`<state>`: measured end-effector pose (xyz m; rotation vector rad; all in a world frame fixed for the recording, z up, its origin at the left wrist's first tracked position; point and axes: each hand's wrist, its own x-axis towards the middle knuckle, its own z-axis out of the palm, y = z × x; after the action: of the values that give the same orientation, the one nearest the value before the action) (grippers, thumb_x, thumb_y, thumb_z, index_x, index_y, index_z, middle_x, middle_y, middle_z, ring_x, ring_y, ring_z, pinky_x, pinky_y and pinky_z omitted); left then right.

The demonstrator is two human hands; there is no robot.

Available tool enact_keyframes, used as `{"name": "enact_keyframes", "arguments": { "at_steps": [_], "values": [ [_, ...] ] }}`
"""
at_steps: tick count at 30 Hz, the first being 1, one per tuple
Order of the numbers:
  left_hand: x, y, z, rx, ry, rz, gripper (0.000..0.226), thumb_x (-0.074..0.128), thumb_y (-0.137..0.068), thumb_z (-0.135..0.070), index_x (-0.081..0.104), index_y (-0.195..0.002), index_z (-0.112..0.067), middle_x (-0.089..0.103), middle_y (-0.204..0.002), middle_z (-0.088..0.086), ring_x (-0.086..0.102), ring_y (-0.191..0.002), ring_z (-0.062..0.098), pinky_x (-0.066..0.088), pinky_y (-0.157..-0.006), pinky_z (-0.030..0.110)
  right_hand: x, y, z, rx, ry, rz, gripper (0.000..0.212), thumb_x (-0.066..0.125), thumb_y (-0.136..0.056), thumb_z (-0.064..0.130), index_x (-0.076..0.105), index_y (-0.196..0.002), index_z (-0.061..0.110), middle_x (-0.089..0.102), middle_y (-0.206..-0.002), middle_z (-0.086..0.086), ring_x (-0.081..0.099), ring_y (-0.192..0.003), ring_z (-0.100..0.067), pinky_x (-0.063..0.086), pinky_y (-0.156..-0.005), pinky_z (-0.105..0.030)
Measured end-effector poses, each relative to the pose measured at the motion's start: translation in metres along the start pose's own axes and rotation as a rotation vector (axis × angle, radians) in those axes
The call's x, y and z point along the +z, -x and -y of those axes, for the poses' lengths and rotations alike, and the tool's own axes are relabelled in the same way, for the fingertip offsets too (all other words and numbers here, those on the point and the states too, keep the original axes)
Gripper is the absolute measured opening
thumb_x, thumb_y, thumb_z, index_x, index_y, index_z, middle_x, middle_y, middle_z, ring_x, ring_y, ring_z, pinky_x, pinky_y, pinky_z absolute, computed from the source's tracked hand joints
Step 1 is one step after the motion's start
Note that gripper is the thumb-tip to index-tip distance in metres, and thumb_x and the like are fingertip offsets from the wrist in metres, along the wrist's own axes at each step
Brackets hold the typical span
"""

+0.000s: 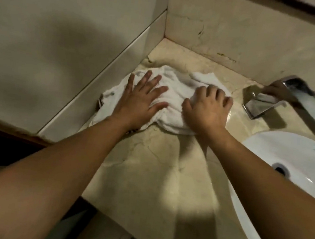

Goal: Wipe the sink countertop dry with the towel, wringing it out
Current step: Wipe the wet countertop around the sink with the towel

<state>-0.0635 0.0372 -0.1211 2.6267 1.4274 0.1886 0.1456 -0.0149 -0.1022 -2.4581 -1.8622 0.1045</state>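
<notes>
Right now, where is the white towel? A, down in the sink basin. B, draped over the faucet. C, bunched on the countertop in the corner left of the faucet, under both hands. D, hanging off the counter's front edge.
C: the towel lies bunched on the countertop near the wall corner, with the left hand flat on it and the right hand pressing it, left of the faucet.

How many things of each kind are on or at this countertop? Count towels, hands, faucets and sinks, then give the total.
Towels: 1, the white towel
Hands: 2, the left hand and the right hand, both on the towel
Faucets: 1, the chrome faucet
Sinks: 1, the white sink
Total: 5
</notes>
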Motion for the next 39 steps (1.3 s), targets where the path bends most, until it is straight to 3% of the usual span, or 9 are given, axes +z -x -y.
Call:
{"name": "enact_keyframes", "arguments": {
  "at_steps": [3, 6, 8, 15, 23, 26, 34, 39],
  "values": [
    [0.002, -0.011, 0.008, -0.011, 0.097, -0.016, 0.074, 0.018, -0.092, -0.072, 0.041, -0.153, -0.037, 0.019, -0.17, -0.008, 0.005, -0.158, 0.016, -0.005, -0.126, 0.05, 0.01, -0.005, 0.004, -0.002, -0.027, 0.05, 0.065, 0.029, -0.101, 0.051, 0.03, -0.154, 0.013, 0.02, -0.164, -0.022, 0.01, -0.154, -0.036, -0.005, -0.123, -0.06],
    [-0.002, -0.011, 0.016, -0.03, 0.115, -0.045, 0.074, 0.022, -0.092, -0.074, 0.044, -0.152, -0.036, 0.022, -0.169, -0.008, 0.012, -0.157, 0.016, 0.003, -0.127, 0.047, 0.01, -0.009, 0.006, -0.029, -0.039, 0.141, 0.066, 0.018, -0.105, 0.051, 0.004, -0.164, 0.025, -0.005, -0.17, -0.021, -0.011, -0.157, -0.034, -0.012, -0.123, -0.059],
    [-0.002, -0.003, 0.017, -0.076, 0.127, -0.067, 0.072, 0.025, -0.093, -0.075, 0.044, -0.151, -0.037, 0.023, -0.169, -0.008, 0.013, -0.156, 0.015, 0.005, -0.127, 0.046, 0.009, -0.012, 0.011, -0.069, -0.032, 0.171, 0.063, 0.015, -0.106, 0.05, 0.0, -0.164, 0.032, -0.009, -0.17, -0.021, -0.015, -0.157, -0.034, -0.013, -0.123, -0.058],
    [0.003, 0.062, 0.008, -0.26, 0.047, -0.155, 0.066, 0.024, -0.099, -0.068, 0.042, -0.152, -0.033, 0.026, -0.168, -0.004, 0.016, -0.156, 0.018, 0.01, -0.127, 0.045, 0.018, 0.002, 0.029, -0.311, -0.076, 0.161, 0.064, 0.014, -0.105, 0.055, 0.004, -0.164, 0.032, -0.011, -0.171, -0.014, -0.015, -0.157, -0.03, -0.014, -0.124, -0.054],
    [0.006, 0.143, -0.013, -0.5, 0.012, -0.173, 0.067, 0.022, -0.098, -0.067, 0.04, -0.153, -0.032, 0.022, -0.169, -0.007, 0.012, -0.156, 0.017, 0.007, -0.126, 0.047, 0.016, 0.035, 0.051, -0.517, -0.027, 0.262, 0.062, 0.014, -0.106, 0.055, 0.0, -0.163, 0.036, -0.015, -0.17, -0.013, -0.018, -0.156, -0.031, -0.014, -0.124, -0.055],
    [0.009, 0.173, -0.029, -0.569, -0.017, -0.242, 0.065, 0.027, -0.1, -0.065, 0.045, -0.15, -0.028, 0.03, -0.166, -0.003, 0.017, -0.156, 0.02, 0.012, -0.125, 0.051, 0.014, 0.048, 0.06, -0.584, -0.013, 0.284, 0.062, 0.016, -0.106, 0.054, 0.002, -0.163, 0.036, -0.013, -0.171, -0.012, -0.017, -0.157, -0.031, -0.012, -0.123, -0.057],
    [0.03, 0.218, -0.12, -0.905, -0.033, -0.323, 0.058, 0.03, -0.105, -0.054, 0.045, -0.15, -0.02, 0.033, -0.165, 0.005, 0.019, -0.156, 0.027, 0.011, -0.123, 0.059, 0.013, 0.083, 0.048, -0.819, 0.004, 0.272, 0.059, 0.015, -0.106, 0.055, 0.006, -0.163, 0.04, -0.01, -0.172, -0.008, -0.012, -0.158, -0.027, -0.013, -0.124, -0.052],
    [0.036, 0.22, -0.2, -1.043, 0.136, -0.256, 0.064, 0.026, -0.103, -0.055, 0.032, -0.157, -0.02, 0.017, -0.17, 0.004, 0.006, -0.157, 0.025, 0.004, -0.122, 0.061, 0.012, 0.087, 0.016, -0.961, 0.073, 0.25, 0.057, 0.02, -0.107, 0.056, 0.009, -0.162, 0.044, -0.004, -0.173, -0.004, -0.008, -0.158, -0.024, -0.006, -0.126, -0.052]
  ]
}}
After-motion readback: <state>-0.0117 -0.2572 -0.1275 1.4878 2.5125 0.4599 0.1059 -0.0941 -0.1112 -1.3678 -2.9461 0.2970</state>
